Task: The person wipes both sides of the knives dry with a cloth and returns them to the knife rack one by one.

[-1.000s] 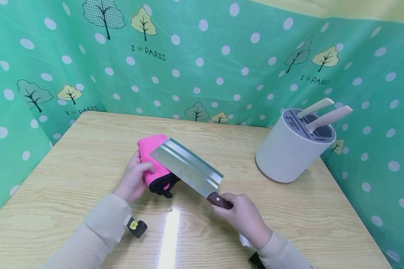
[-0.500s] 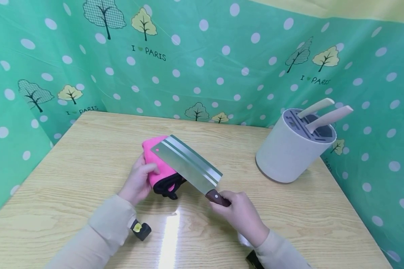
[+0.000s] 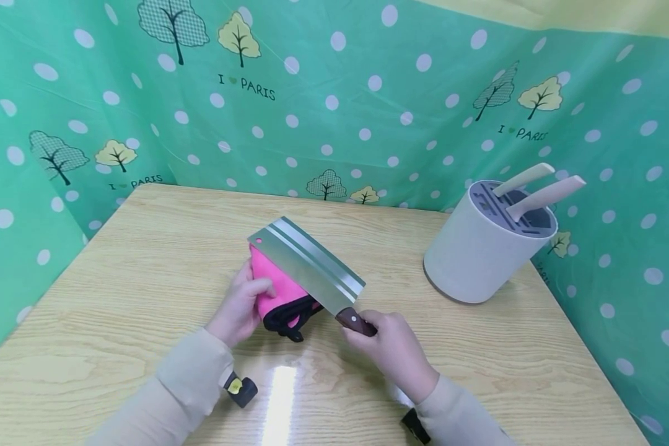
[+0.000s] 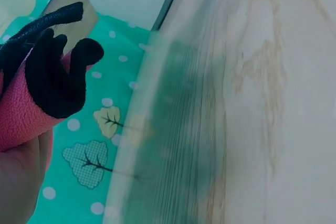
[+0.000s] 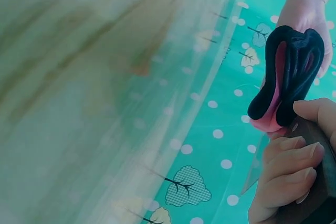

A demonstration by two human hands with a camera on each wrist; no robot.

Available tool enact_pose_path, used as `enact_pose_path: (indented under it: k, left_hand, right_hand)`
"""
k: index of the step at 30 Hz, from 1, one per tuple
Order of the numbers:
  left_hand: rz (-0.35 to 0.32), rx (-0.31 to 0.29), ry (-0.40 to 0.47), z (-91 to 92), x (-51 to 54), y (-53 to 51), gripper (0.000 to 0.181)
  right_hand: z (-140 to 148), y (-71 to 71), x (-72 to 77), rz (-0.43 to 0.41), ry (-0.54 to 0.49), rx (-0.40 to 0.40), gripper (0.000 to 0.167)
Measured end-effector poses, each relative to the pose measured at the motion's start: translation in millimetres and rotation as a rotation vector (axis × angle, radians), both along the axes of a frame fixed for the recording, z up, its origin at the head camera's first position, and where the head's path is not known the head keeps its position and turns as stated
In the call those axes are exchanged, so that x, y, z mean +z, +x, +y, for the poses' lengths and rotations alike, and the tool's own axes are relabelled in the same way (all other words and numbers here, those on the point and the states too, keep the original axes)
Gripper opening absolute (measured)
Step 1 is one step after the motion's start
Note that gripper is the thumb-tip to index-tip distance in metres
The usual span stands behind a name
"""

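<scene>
A folded pink cloth with black edging (image 3: 279, 282) is gripped in my left hand (image 3: 240, 306), thumb on top. My right hand (image 3: 393, 350) holds a cleaver (image 3: 312, 263) by its dark brown handle (image 3: 355, 322), fingers curled round it. The broad blade slants up to the left and covers the upper part of the cloth in the head view; the cloth lies against or just under it. In the left wrist view the rolled black edge (image 4: 58, 77) shows close up. From the right wrist, the fingers (image 5: 289, 177) are seen wrapped about the handle.
A white round knife block (image 3: 474, 248) stands at the back right of the wooden table (image 3: 145, 266). Two pale-handled knives (image 3: 546, 197) stick out of its slots. A green dotted curtain (image 3: 334, 111) hangs behind the table and along its sides.
My left hand and the cloth have moved right and slightly nearer, down along the blade toward the handle. The cleaver has shifted slightly left, its blade end rising a little in view.
</scene>
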State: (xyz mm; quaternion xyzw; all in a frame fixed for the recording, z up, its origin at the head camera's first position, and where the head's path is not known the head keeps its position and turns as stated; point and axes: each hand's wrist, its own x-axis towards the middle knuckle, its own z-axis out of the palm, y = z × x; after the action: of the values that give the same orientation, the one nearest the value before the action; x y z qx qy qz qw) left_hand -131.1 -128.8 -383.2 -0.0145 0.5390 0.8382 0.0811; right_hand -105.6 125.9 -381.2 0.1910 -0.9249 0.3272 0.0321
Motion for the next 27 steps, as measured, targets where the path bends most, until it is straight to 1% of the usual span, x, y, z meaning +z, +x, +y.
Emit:
enact_pose_path:
  k: [4,7,13,16,20,23,27]
  left_hand:
    - [-0.005,-0.014,0.002,3.3,-1.2,1.5,0.090]
    - [-0.014,-0.025,-0.005,5.2,-2.2,2.6,0.087]
    - [-0.038,-0.043,-0.030,7.9,-3.3,5.6,0.085]
    - [-0.051,-0.038,-0.052,9.0,-3.0,7.2,0.080]
    - [-0.054,-0.043,-0.063,10.0,-2.2,8.6,0.081]
    - [-0.053,-0.058,-0.064,11.1,-0.9,10.1,0.086]
    - [-0.063,-0.071,-0.086,13.6,0.6,11.8,0.086]
  right_hand:
    - [-2,-1.0,1.5,0.027,0.008,0.009,0.015]
    - [-4,-1.8,2.5,0.027,0.020,0.006,0.016]
    - [-6,-4.3,3.5,0.003,0.033,-0.002,0.022]
    - [-6,-6.0,4.1,-0.008,0.045,0.005,0.032]
    - [-6,-7.8,5.2,-0.026,0.040,0.005,0.037]
    - [-8,-9.0,5.7,-0.050,0.013,-0.002,0.036]
    - [-10,-11.4,6.3,-0.073,0.000,-0.007,0.039]
